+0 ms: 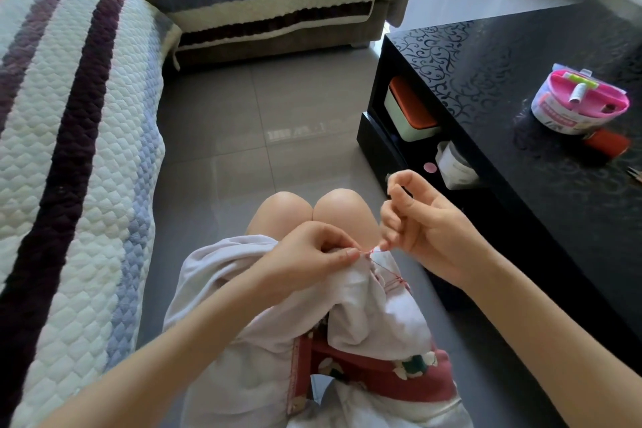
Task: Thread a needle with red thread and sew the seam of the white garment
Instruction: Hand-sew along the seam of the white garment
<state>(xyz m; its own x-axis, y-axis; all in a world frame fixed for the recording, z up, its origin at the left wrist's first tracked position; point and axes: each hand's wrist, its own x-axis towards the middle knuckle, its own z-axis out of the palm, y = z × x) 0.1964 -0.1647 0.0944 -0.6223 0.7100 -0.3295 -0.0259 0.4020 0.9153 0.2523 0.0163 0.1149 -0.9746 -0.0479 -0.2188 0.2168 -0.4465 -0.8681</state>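
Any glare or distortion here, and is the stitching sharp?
Head view: glare on floor tiles; wide-angle lens bows the black table; red thread from the white garment in the left hand to the right hand looks thin; needle too small to tell.

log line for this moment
stage: sewing seam | left hand: pinches white fabric garment | right hand: pinches thin red thread
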